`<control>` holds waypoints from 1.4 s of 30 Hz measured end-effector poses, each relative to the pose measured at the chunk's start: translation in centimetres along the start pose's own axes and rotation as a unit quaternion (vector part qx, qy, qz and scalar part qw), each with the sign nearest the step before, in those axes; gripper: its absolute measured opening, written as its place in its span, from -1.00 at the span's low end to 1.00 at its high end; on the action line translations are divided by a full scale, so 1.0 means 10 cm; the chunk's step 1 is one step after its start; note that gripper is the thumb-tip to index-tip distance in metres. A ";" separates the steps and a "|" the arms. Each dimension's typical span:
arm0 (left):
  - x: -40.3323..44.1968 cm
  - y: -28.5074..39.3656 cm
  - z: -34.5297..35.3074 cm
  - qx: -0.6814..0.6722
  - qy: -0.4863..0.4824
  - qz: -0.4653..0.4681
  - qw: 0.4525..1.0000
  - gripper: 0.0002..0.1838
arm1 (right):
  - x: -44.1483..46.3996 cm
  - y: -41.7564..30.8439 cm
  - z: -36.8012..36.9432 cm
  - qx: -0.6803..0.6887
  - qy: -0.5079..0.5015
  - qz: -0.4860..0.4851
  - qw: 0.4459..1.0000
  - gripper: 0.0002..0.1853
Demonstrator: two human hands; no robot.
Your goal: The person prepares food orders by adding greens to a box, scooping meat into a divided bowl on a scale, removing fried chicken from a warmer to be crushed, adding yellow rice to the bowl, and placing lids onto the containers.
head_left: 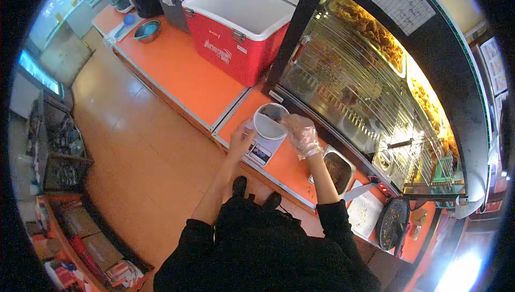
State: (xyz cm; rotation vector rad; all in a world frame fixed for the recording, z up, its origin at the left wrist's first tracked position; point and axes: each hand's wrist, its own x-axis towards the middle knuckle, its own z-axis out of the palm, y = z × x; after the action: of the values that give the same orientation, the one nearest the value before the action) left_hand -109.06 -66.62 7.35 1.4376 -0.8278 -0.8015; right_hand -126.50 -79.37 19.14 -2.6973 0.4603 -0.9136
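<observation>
A white round tub point(270, 126) with some dark food inside stands over a small digital scale point(260, 153) on the orange counter. My left hand point(241, 143) is bare and curls against the tub's left side. My right hand point(302, 133) wears a clear plastic glove. Its fingers are bent together at the tub's right rim; what they hold, if anything, is hidden. Near my right forearm sits a metal pan point(333, 169) with brown contents.
Ahead on the right stands a lit glass display case point(370, 85) with fried food. A red cooler point(230, 50) stands at the back. To the right lie a knife point(357, 192), a white cutting board point(365, 214) and a black round pan point(392, 224). A metal bowl point(146, 36) sits far left.
</observation>
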 end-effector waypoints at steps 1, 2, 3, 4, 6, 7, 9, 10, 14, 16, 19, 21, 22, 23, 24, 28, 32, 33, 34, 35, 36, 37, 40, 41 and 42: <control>-0.02 -0.06 -0.05 0.001 0.001 -0.002 1.000 -0.59 | 0.00 -0.04 -0.05 -0.004 0.000 0.017 1.000 -0.87; -0.04 -0.11 -0.12 -0.046 0.033 0.000 0.998 -0.62 | -0.04 -0.02 -0.04 -0.002 -0.001 0.019 1.000 -0.87; -0.06 -0.18 -0.19 -0.093 0.063 0.002 0.994 -0.65 | -0.10 0.01 -0.02 -0.002 0.003 0.009 1.000 -0.88; -0.11 -0.18 -0.29 -0.091 0.060 0.000 0.994 -0.65 | -0.13 0.02 -0.02 -0.003 0.008 -0.001 1.000 -0.89; -0.20 -0.15 -0.51 -0.070 0.086 -0.014 0.994 -0.69 | -0.19 -0.01 -0.07 -0.022 0.037 -0.006 0.999 -0.90; -0.23 -0.14 -0.59 -0.069 0.086 -0.016 0.994 -0.69 | -0.17 -0.07 -0.12 -0.040 0.065 -0.015 0.997 -0.92; -0.32 -0.13 -0.74 -0.035 0.129 0.033 0.990 -0.74 | -0.14 -0.23 -0.32 -0.070 0.071 0.030 0.995 -0.92; -0.36 -0.14 -0.80 -0.033 0.129 0.029 0.991 -0.74 | -0.15 -0.28 -0.39 -0.103 0.078 0.071 0.989 -0.92; -0.57 -0.33 -0.95 -0.093 0.217 -0.054 0.970 -0.78 | -0.32 -0.33 -0.50 -0.083 0.160 0.149 0.972 -0.86; -0.67 -0.42 -1.03 -0.067 0.261 -0.042 0.962 -0.79 | -0.45 -0.43 -0.55 0.172 0.219 0.432 0.858 -0.78; -0.82 -0.48 -1.12 -0.019 0.221 -0.098 0.970 -0.78 | -0.92 -0.18 -0.41 0.361 0.415 0.532 0.644 -0.92; -0.90 -0.50 -1.13 0.001 0.215 -0.069 0.974 -0.79 | -1.26 -0.16 -0.60 0.376 0.425 0.521 0.638 -0.95; -0.92 -0.53 -1.14 0.003 0.215 -0.069 0.974 -0.79 | -1.30 -0.22 -0.73 0.384 0.430 0.515 0.635 -0.93; -0.94 -0.56 -1.15 0.008 0.221 -0.084 0.972 -0.79 | -1.35 -0.31 -0.86 0.451 0.504 0.525 0.517 -0.92; -0.95 -0.58 -1.15 0.012 0.227 -0.099 0.969 -0.80 | -1.44 -0.36 -0.88 0.450 0.505 0.526 0.516 -0.92; -0.93 -0.49 -1.08 0.057 0.226 -0.080 0.969 -0.81 | -1.93 -0.39 -1.07 -0.133 0.326 0.339 0.873 -0.93; -0.80 -0.41 -0.96 0.067 0.200 -0.036 0.977 -0.81 | -2.28 -0.52 -0.99 -0.239 0.108 0.320 0.911 -0.89; -0.77 -0.40 -0.93 0.075 0.194 -0.008 0.978 -0.81 | -2.29 -0.58 -0.98 -0.202 0.134 0.376 0.895 -0.88; -0.77 -0.38 -0.91 0.078 0.185 -0.009 0.980 -0.81 | -2.32 -0.52 -0.97 -0.203 0.141 0.390 0.887 -0.84; -0.75 -0.35 -0.87 0.088 0.190 -0.003 0.978 -0.81 | -2.36 -0.55 -0.97 -0.207 0.145 0.399 0.882 -0.84; -0.67 -0.33 -0.82 0.094 0.196 0.005 0.976 -0.82 | -2.32 -0.58 -0.98 -0.176 0.159 0.436 0.868 -0.84; -0.60 -0.35 -0.78 0.093 0.188 0.011 0.978 -0.82 | -2.29 -0.57 -1.00 -0.144 0.172 0.470 0.854 -0.84; -0.57 -0.48 -0.75 0.082 0.151 -0.012 0.985 -0.84 | -2.36 -0.50 -0.92 -0.083 0.280 0.453 0.842 -0.77; -0.54 -0.54 -0.71 0.060 0.159 0.001 0.985 -0.84 | -2.35 -0.49 -0.90 0.027 0.346 0.499 0.794 -0.77; -0.52 -0.57 -0.66 0.037 0.166 0.013 0.985 -0.83 | -2.25 -0.52 -0.94 0.028 0.383 0.498 0.777 -0.74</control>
State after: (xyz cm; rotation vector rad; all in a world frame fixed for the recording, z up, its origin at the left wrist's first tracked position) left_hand -105.86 -58.76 1.85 1.5710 -0.6233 -0.4962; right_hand -148.24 -67.48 15.92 -1.4302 1.7280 -1.4928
